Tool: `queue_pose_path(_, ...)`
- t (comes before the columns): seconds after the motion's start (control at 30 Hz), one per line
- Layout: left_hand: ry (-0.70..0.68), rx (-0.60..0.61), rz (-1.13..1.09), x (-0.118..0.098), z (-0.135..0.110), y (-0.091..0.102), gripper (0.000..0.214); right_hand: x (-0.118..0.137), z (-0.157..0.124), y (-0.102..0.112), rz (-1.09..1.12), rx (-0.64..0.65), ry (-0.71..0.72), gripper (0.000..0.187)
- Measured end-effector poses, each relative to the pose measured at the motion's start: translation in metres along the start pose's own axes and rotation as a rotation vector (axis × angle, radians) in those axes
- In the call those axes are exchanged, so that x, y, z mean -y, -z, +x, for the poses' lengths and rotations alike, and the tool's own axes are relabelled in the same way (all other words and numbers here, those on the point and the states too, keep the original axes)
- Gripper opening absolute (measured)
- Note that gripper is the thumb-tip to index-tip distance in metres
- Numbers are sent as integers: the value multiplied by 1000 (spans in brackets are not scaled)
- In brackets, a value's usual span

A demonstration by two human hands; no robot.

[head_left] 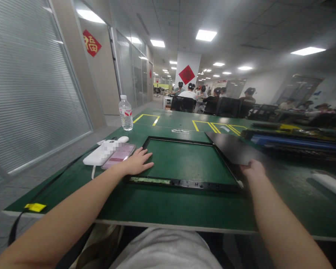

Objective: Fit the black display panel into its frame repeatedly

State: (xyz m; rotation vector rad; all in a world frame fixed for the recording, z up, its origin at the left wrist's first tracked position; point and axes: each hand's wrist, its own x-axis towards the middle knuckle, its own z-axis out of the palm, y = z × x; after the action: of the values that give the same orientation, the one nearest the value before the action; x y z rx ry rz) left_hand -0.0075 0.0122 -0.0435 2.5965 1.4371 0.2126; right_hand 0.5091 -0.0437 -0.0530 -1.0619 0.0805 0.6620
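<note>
A black rectangular frame lies flat on the green table, with a green circuit strip set in its near side. Across the frame's left side rests my left hand, fingers spread and holding nothing. My right hand grips the near edge of a dark flat panel, which is tilted beside the frame's right side. The fingers under that panel are partly hidden, and its right part is blurred.
Left of the frame are a phone, a white power bank and a water bottle. Dark and blue long parts lie at the right, near a white object. People sit at tables farther off.
</note>
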Motion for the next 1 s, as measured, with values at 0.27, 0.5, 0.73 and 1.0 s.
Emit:
queue_pose_path(0.27, -18, -8, 20, -1, 0, -1, 75, 1, -5, -1, 8, 88, 42, 25)
queue_pose_path(0.5, 4, 0, 20, -5, -1, 2, 76, 4, -16, -6, 26, 2, 21, 22)
queue_pose_path(0.73, -21, -65, 9, -3, 1, 4, 70, 7, -36, -14, 103, 66, 118, 18)
queue_pose_path(1.0, -47, -133, -62, -8, 1, 11, 64, 12, -60, -20, 141, 203, 163, 17)
